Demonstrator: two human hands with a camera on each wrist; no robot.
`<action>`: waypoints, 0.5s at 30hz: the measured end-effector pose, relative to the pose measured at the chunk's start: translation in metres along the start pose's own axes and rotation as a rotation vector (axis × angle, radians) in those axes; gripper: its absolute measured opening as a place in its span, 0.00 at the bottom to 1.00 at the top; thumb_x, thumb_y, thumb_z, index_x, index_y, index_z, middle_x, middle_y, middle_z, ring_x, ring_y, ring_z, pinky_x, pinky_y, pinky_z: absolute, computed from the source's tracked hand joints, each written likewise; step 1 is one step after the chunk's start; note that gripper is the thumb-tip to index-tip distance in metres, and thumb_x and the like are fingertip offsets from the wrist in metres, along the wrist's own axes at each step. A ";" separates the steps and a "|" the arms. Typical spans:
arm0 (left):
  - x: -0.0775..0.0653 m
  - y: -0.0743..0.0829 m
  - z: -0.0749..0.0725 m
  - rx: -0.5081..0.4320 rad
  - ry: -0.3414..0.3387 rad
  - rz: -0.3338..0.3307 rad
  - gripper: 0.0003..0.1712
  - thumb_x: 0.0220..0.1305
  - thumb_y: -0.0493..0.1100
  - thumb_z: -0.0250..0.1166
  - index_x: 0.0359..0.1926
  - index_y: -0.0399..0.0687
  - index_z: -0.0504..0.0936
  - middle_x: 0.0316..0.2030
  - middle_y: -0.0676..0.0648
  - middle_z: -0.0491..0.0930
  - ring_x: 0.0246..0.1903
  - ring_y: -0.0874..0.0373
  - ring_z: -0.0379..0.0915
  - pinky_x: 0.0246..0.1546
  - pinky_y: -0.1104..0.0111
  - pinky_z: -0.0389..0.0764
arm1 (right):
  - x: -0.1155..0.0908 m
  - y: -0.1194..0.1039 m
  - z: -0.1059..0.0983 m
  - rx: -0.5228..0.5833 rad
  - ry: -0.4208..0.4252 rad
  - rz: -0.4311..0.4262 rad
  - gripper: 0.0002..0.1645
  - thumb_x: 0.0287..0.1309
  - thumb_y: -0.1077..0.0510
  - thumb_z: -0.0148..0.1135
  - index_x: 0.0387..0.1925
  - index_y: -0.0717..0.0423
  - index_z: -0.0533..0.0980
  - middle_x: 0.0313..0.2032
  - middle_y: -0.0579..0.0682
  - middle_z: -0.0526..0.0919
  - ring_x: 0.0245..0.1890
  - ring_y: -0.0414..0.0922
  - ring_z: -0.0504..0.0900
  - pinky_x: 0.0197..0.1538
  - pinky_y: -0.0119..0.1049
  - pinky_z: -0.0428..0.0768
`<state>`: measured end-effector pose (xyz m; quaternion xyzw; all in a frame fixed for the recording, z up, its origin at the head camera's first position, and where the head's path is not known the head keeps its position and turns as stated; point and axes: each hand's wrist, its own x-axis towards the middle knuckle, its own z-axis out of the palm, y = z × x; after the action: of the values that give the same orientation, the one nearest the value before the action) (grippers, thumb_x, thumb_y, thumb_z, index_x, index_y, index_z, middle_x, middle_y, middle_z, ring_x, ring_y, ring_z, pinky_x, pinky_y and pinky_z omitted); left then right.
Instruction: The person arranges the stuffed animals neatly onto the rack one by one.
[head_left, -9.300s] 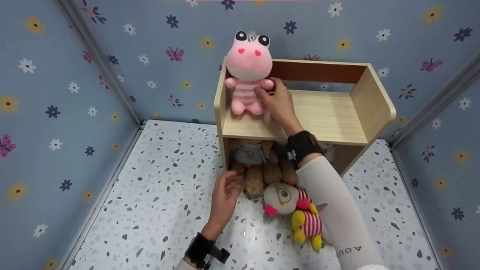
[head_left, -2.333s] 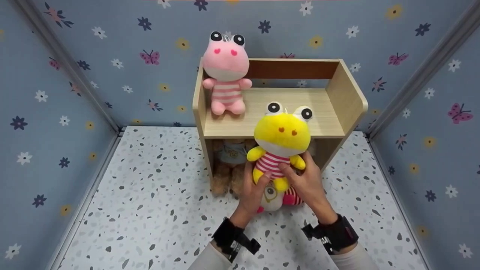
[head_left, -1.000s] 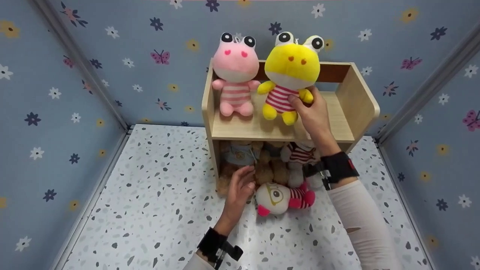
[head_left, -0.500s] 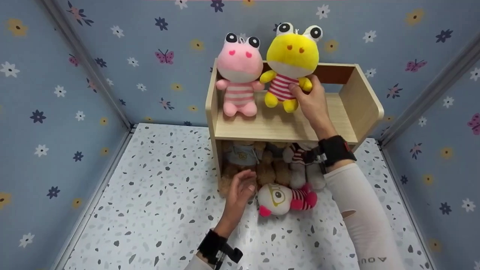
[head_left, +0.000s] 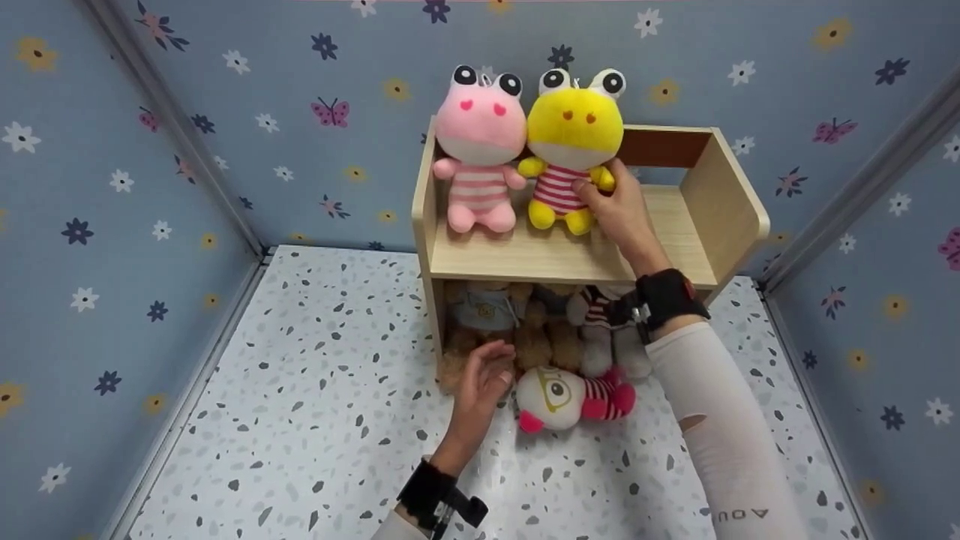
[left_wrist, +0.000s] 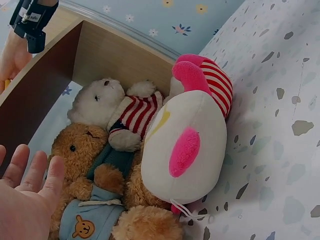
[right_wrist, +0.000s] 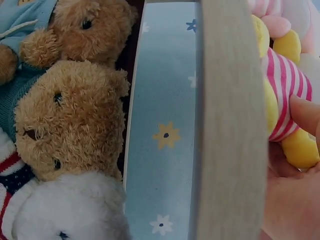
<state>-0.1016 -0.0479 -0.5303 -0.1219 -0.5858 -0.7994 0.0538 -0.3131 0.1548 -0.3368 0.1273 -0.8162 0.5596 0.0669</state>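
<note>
My right hand (head_left: 621, 211) holds a yellow frog plush (head_left: 574, 120) by its striped body, thumb in front and fingers behind. The plush sits upright on the top board of a small wooden shelf (head_left: 637, 247), right beside a pink frog plush (head_left: 480, 127) at the left end. In the right wrist view the thumb (right_wrist: 306, 112) presses the pink-and-white striped belly. Low in front of the shelf, my left hand (head_left: 480, 382) is relaxed and holds nothing, near a white-headed plush with pink ears (head_left: 551, 397) lying on its side on the floor.
Several teddy bears sit in the lower compartment, among them a brown bear in a blue hoodie (left_wrist: 92, 217) and a white bear in a striped sweater (left_wrist: 135, 112). The speckled floor (head_left: 315, 390) meets patterned walls (head_left: 300, 112) around the shelf.
The right hand has brought the yellow frog from in front of the shelf up onto the top board, then lowered it left against the pink frog. The left hand let go of it earlier.
</note>
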 end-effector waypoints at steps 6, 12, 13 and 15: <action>0.001 0.000 0.003 0.000 -0.004 -0.010 0.29 0.77 0.37 0.56 0.72 0.28 0.60 0.69 0.30 0.65 0.71 0.36 0.61 0.70 0.53 0.69 | 0.001 -0.003 -0.002 -0.003 -0.001 0.043 0.38 0.69 0.50 0.66 0.73 0.56 0.63 0.64 0.55 0.74 0.59 0.46 0.73 0.66 0.39 0.72; 0.001 -0.002 0.005 -0.014 -0.017 0.000 0.28 0.77 0.36 0.55 0.71 0.28 0.61 0.68 0.28 0.64 0.71 0.30 0.58 0.69 0.59 0.71 | -0.007 0.001 -0.006 0.040 0.037 0.068 0.48 0.65 0.47 0.70 0.76 0.56 0.57 0.70 0.55 0.68 0.65 0.46 0.70 0.71 0.37 0.67; 0.001 -0.002 0.005 -0.012 -0.019 0.003 0.27 0.77 0.35 0.54 0.71 0.28 0.61 0.68 0.27 0.64 0.71 0.30 0.59 0.68 0.61 0.71 | -0.009 0.002 -0.007 0.041 0.041 0.069 0.49 0.65 0.46 0.70 0.77 0.56 0.56 0.71 0.54 0.67 0.67 0.46 0.69 0.72 0.36 0.66; 0.001 -0.003 0.006 -0.011 -0.016 0.008 0.27 0.77 0.35 0.55 0.71 0.28 0.61 0.68 0.28 0.65 0.71 0.31 0.59 0.67 0.63 0.72 | -0.011 0.003 -0.008 0.043 0.045 0.070 0.50 0.65 0.45 0.70 0.78 0.55 0.55 0.73 0.54 0.65 0.69 0.46 0.67 0.74 0.36 0.64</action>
<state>-0.1028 -0.0413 -0.5308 -0.1308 -0.5812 -0.8015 0.0518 -0.3034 0.1647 -0.3389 0.0873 -0.8063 0.5817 0.0629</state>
